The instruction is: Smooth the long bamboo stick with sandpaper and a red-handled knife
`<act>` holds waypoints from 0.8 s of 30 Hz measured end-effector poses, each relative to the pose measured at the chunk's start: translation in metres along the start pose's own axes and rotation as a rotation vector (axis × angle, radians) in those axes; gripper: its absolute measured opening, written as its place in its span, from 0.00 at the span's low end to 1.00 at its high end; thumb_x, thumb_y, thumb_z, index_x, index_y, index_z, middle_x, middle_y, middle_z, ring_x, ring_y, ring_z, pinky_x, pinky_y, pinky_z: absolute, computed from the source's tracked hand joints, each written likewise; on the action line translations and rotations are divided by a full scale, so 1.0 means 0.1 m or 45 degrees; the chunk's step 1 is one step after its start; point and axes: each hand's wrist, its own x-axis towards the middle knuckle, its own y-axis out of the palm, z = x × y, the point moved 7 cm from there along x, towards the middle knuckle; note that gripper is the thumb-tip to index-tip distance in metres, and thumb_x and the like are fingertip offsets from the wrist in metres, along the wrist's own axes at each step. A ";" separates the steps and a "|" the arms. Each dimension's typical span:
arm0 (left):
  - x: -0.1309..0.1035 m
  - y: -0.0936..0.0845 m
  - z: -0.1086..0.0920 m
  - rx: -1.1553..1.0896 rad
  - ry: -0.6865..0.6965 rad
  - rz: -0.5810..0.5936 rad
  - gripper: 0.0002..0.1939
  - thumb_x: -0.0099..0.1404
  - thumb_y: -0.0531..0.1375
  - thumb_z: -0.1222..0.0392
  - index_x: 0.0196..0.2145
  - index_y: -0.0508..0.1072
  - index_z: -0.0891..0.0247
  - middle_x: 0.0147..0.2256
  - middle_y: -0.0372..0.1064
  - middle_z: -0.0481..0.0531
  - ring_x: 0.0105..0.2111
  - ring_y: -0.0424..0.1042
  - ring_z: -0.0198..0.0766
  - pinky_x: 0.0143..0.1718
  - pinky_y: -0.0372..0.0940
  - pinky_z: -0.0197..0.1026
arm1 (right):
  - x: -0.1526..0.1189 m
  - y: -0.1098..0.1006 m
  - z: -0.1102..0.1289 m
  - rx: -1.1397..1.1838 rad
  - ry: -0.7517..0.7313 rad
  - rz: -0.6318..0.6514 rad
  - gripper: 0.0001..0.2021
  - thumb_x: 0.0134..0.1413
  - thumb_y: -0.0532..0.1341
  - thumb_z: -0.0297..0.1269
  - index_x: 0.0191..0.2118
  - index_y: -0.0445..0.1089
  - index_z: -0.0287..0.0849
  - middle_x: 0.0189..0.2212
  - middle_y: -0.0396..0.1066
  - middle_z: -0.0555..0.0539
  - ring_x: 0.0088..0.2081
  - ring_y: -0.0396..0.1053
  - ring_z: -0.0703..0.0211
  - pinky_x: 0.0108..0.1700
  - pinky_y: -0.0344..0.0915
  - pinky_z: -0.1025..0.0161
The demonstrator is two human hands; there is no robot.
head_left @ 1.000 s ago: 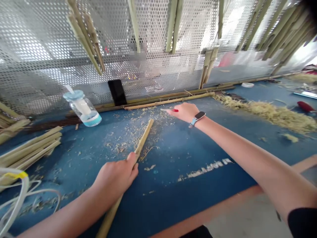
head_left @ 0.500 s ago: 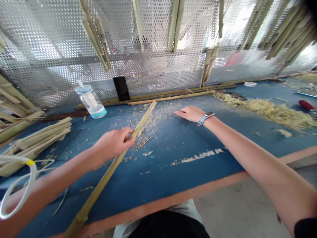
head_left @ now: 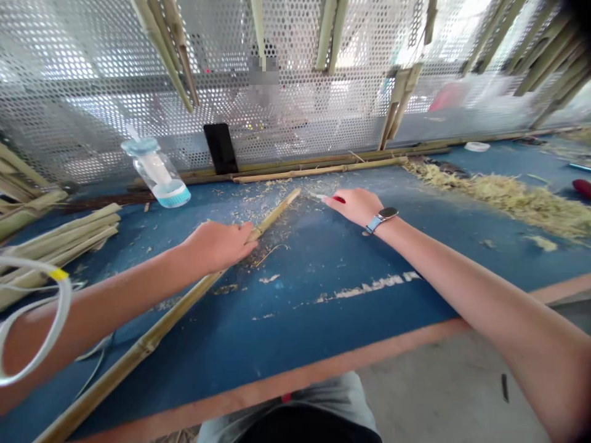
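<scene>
My left hand (head_left: 221,246) is closed round a long bamboo pole (head_left: 178,311). The pole runs slantwise from the near left corner to the middle of the table. Its far end (head_left: 287,202), pale and narrowed, sticks out past my fingers. My right hand (head_left: 355,208), with a watch (head_left: 386,213) on the wrist, is closed on a small red-handled knife (head_left: 339,199). Most of its handle is hidden in my palm. The thin, light blade (head_left: 316,195) points left, just right of the pole's end and apart from it.
Bamboo strips (head_left: 60,243) lie at the left, below a clear bottle (head_left: 159,175). A dark phone (head_left: 220,149) leans on the perforated metal screen (head_left: 295,117). Shavings (head_left: 498,200) are heaped at the right. A white cable (head_left: 64,314) loops near my left arm.
The pole's near end has swung left, and my left hand has shifted on it. In my right hand the red handle and blade now show. The view has tilted slightly.
</scene>
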 end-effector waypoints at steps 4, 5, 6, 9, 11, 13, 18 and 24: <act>-0.23 0.09 0.04 -0.015 0.004 0.028 0.31 0.77 0.43 0.48 0.70 0.58 0.65 0.57 0.75 0.68 0.41 0.82 0.60 0.39 0.74 0.58 | -0.01 0.02 0.04 0.008 0.043 -0.025 0.28 0.71 0.44 0.60 0.42 0.71 0.43 0.29 0.72 0.43 0.27 0.61 0.57 0.31 0.48 0.59; -0.30 0.12 0.05 -0.029 0.012 0.015 0.32 0.77 0.42 0.49 0.72 0.54 0.64 0.63 0.70 0.68 0.44 0.81 0.61 0.41 0.74 0.59 | 0.00 0.03 0.06 0.006 0.054 -0.029 0.27 0.72 0.44 0.59 0.43 0.71 0.43 0.29 0.72 0.43 0.27 0.61 0.56 0.31 0.48 0.60; -0.37 0.16 0.07 -0.048 0.019 0.009 0.32 0.77 0.42 0.49 0.73 0.52 0.62 0.65 0.68 0.67 0.44 0.81 0.61 0.43 0.75 0.60 | 0.02 0.04 0.07 0.002 0.057 -0.024 0.27 0.72 0.44 0.58 0.43 0.70 0.43 0.29 0.72 0.43 0.27 0.61 0.57 0.31 0.48 0.60; -0.52 0.32 0.10 -0.115 0.081 0.005 0.31 0.77 0.39 0.51 0.74 0.52 0.53 0.68 0.64 0.61 0.49 0.81 0.59 0.49 0.74 0.62 | 0.10 0.06 0.15 0.004 0.021 0.047 0.25 0.72 0.44 0.57 0.39 0.69 0.44 0.27 0.70 0.46 0.26 0.60 0.58 0.30 0.48 0.60; -0.55 0.42 0.12 -0.205 0.111 -0.004 0.31 0.77 0.39 0.52 0.74 0.50 0.48 0.67 0.66 0.59 0.52 0.80 0.59 0.51 0.74 0.63 | 0.17 0.06 0.25 0.019 -0.021 0.112 0.26 0.73 0.44 0.58 0.34 0.67 0.45 0.25 0.69 0.47 0.25 0.61 0.60 0.30 0.49 0.61; -0.53 0.48 0.14 -0.326 0.157 -0.020 0.30 0.77 0.39 0.54 0.74 0.51 0.47 0.65 0.70 0.57 0.55 0.79 0.57 0.53 0.74 0.61 | 0.18 0.05 0.41 0.035 -0.066 0.175 0.29 0.72 0.42 0.60 0.30 0.64 0.45 0.24 0.68 0.48 0.24 0.61 0.61 0.29 0.49 0.61; -0.44 0.53 0.17 -0.639 0.252 0.049 0.30 0.76 0.41 0.52 0.72 0.58 0.46 0.65 0.70 0.49 0.58 0.76 0.51 0.59 0.71 0.58 | -0.09 0.06 0.92 -0.025 -0.208 0.224 0.33 0.69 0.42 0.67 0.27 0.63 0.45 0.19 0.64 0.49 0.20 0.56 0.63 0.27 0.46 0.61; -0.44 0.48 0.21 -0.766 0.265 -0.022 0.28 0.73 0.49 0.55 0.67 0.66 0.42 0.58 0.78 0.47 0.49 0.82 0.49 0.50 0.76 0.48 | -0.06 0.03 0.75 -0.227 -0.084 0.134 0.35 0.66 0.42 0.70 0.25 0.64 0.45 0.19 0.63 0.49 0.19 0.53 0.63 0.26 0.44 0.61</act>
